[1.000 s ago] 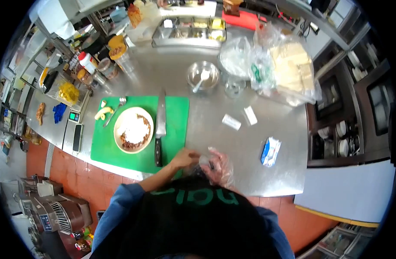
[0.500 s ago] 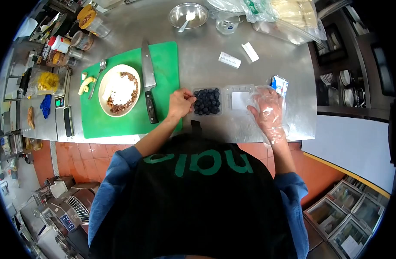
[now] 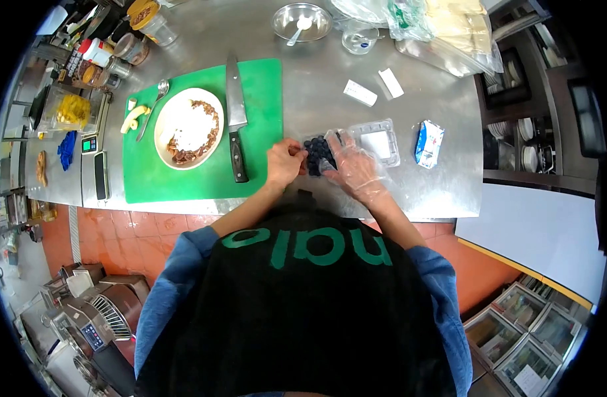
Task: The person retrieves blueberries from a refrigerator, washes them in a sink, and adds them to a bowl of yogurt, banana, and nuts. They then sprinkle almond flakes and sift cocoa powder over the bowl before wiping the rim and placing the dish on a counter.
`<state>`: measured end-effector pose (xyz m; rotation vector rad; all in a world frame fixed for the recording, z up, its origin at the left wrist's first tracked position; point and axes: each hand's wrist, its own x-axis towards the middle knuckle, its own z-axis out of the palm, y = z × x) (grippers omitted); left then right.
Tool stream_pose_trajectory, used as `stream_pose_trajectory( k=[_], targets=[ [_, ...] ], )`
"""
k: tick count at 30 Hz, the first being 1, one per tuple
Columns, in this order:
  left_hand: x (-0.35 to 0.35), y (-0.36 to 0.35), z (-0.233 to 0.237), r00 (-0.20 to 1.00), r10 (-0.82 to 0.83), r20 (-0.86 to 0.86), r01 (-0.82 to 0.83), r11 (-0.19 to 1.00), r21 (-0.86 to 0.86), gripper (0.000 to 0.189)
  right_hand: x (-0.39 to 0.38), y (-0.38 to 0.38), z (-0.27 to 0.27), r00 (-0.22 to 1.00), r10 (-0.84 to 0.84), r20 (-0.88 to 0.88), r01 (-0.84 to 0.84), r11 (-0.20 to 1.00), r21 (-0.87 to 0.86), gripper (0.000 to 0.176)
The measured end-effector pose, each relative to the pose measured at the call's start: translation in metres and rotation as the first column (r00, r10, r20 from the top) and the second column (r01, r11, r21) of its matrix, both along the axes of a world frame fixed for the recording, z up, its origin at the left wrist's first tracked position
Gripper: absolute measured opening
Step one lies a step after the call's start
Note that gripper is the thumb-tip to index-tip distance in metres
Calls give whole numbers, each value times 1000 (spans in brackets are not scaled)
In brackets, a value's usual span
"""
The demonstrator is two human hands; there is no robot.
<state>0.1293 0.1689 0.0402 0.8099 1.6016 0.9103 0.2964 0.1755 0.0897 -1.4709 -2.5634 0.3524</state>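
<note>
Dark blueberries (image 3: 317,152) fill a clear plastic box in front of me. My left hand (image 3: 287,162) is closed at the box's left edge, thumb and fingertips pinched on its rim. A thin clear plastic glove covers my right hand (image 3: 358,171), which reaches over the right part of the blueberries with its fingers apart; its fingertips are at the berries, and no berry shows lifted. The open box lid (image 3: 376,142) with a white label lies just right of the box. A white bowl (image 3: 161,135) with white cream and brown granola sits left, on the green cutting board (image 3: 264,86).
A large knife (image 3: 236,119) lies on the board, with a spoon (image 3: 159,99) and banana pieces (image 3: 133,118) left of the bowl. Behind are a metal bowl (image 3: 317,33), white papers (image 3: 360,93) and jars (image 3: 131,49). A blue-white packet (image 3: 429,143) lies right.
My gloved right hand has moved left from beside the packet to over the blueberries, uncovering the lid. My left hand stays at the box's left edge. The view has shifted slightly.
</note>
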Motion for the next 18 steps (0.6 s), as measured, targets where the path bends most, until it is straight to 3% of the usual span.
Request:
stream_pose_trajectory(
  k=[3,7,9,13,16,18],
  targets=[
    [1,1,-3,1000,-1,-21,1,1000,13,13,2,4,1,999,-46,7,46,991,-128,65],
    [-1,-1,-4,1000,-6,-11,6,999,39,13,4,6,-12,1000,-24,18,26,989,-146,61],
    [-1,0,-4,1000,-6,-11,7,999,40,13,2,10,-17,1000,-8,2,9,996,-84,53],
    [-2,1,-5,1000,-15,-21,15,1000,24,13,0,16,-7,999,27,37,-22,992,-125,41],
    [-2,2,-5,1000,-23,-13,23,1000,0,13,-2,16,-5,986,135,93,-125,987,-103,31],
    [-2,3,-4,999,-32,-6,32,999,-3,13,-2,17,-13,956,191,223,-166,978,-122,25]
  ],
)
